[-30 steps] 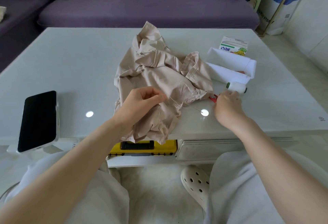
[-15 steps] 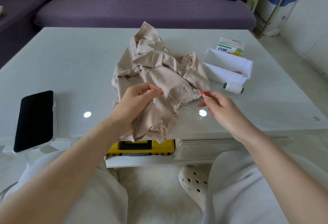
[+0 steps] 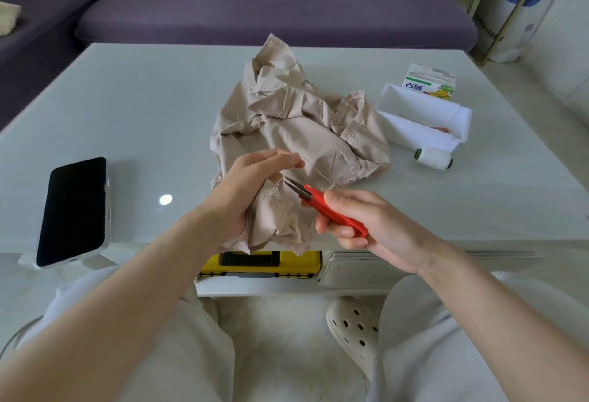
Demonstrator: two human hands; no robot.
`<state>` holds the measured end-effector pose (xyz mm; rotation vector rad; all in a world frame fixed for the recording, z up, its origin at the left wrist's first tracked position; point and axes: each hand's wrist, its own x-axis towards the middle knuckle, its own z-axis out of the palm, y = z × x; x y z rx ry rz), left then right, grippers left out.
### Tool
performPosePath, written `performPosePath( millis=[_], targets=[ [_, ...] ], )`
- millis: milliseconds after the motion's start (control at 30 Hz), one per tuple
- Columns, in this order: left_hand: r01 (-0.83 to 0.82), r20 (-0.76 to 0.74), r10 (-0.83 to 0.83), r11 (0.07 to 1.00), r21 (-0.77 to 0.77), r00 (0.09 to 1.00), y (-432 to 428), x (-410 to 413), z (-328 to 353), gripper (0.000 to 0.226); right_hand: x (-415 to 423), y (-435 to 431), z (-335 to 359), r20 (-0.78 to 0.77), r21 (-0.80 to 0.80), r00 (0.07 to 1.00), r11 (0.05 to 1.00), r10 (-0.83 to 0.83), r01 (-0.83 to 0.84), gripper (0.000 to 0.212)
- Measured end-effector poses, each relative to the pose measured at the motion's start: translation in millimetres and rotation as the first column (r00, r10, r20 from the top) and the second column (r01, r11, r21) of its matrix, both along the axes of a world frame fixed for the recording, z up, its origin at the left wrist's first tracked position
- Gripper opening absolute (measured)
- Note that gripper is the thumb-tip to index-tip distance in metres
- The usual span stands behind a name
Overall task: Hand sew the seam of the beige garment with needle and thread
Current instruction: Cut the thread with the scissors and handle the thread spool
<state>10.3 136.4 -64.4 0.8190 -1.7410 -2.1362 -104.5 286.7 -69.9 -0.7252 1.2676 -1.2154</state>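
- Evidently the left fingers (image 3: 288, 158) were pinched together on the thread (image 3: 318, 172), holding it taut off the seam (image 3: 271, 192).
- Right fingers (image 3: 342, 232) were clamped round red snips (image 3: 331, 212), the blades a little apart and aimed at the thread.
- Likely step: trimming the thread. Next, the blades would need to close near the cloth without nicking it.
- Garment (image 3: 302, 133) lay crumpled mid-desk (image 3: 143, 108), beige and creased, its near edge hanging over the front. No needle could be made out.
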Motion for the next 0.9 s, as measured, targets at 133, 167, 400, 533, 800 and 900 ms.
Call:
performPosePath(
  millis=[133,167,400,533,800,900],
  targets=[
    [0.012,-0.002,-0.012,1.0,0.022,1.0,2.2,-0.8,1.1,0.016,0.9,0.0,-2.2,0.024,-0.031,1.0,0.999,-0.01,0.011,0.043],
    [0.012,0.0,-0.012,1.0,0.022,1.0,2.6,-1.1,1.0,0.018,1.1,0.4,-2.5,0.027,-0.037,0.999,0.999,-0.016,0.017,0.035],
    [0.02,0.012,-0.02,0.999,0.043,1.0,3.4,-2.1,-0.4,0.016,1.6,2.3,-3.7,0.057,-0.096,0.998,0.995,-0.021,0.027,0.024],
    [0.067,0.016,-0.068,0.996,0.057,0.998,3.8,-2.4,-2.9,0.018,3.5,1.1,-5.1,0.08,-0.1,0.997,0.995,-0.017,0.025,0.037],
    [0.088,-0.025,-0.085,0.984,0.156,0.996,7.7,-5.2,-2.7,0.014,6.9,-0.7,-5.9,0.078,-0.096,0.997,0.995,-0.029,0.037,0.028],
    [0.086,-0.03,-0.082,0.983,0.162,0.996,7.6,-6.0,-3.8,0.014,7.2,-1.9,-6.6,0.05,-0.081,0.999,0.996,-0.02,0.024,0.031]
  ],
)
